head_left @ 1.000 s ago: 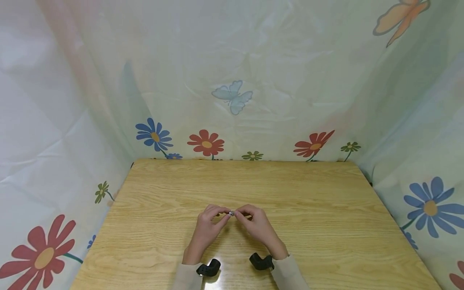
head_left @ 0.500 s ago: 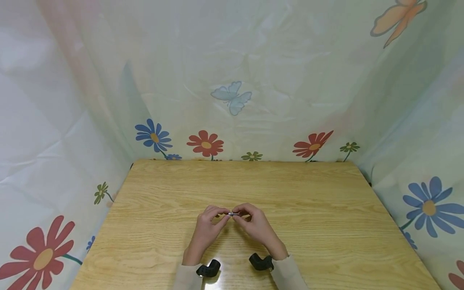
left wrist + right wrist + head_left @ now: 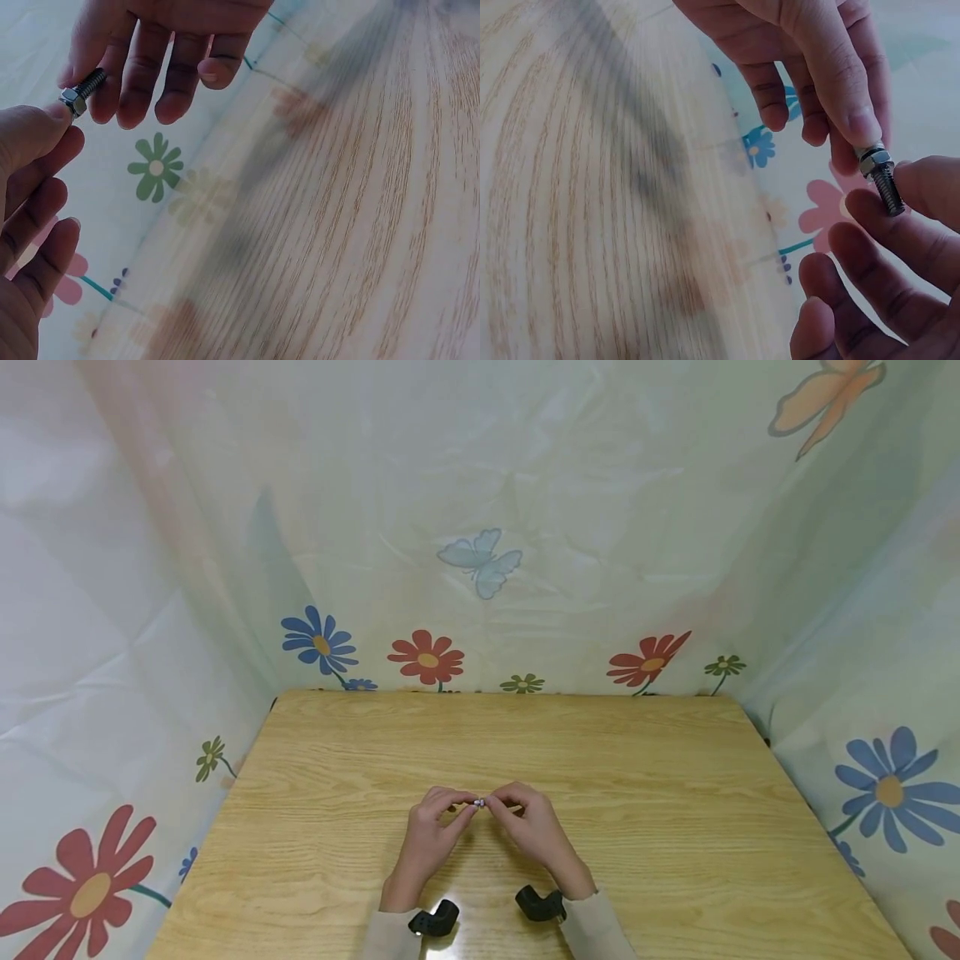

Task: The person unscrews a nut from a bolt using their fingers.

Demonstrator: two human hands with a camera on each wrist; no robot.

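A small metal bolt (image 3: 888,189) with a hex nut (image 3: 874,160) on its thread is held between both hands over the table. My left hand (image 3: 432,833) pinches the head end with thumb and forefinger; those fingertips hide the head. Around the bare threaded end are the thumb and forefinger of my right hand (image 3: 534,829), one on each side. A dark ring shows beside the nut in the right wrist view. From the left wrist view, the bolt (image 3: 93,81) slants up toward the right hand, whose other fingers hang loosely apart.
The wooden table (image 3: 637,760) spreads out below both hands. A pale curtain (image 3: 570,485) printed with flowers and butterflies stands along its back and sides. Black wrist mounts (image 3: 435,918) sit near the cuffs.
Half a second ago, the right fingers were spread wider and more of the bolt showed from above. They have since closed in and drawn slightly right. The left hand has barely moved.
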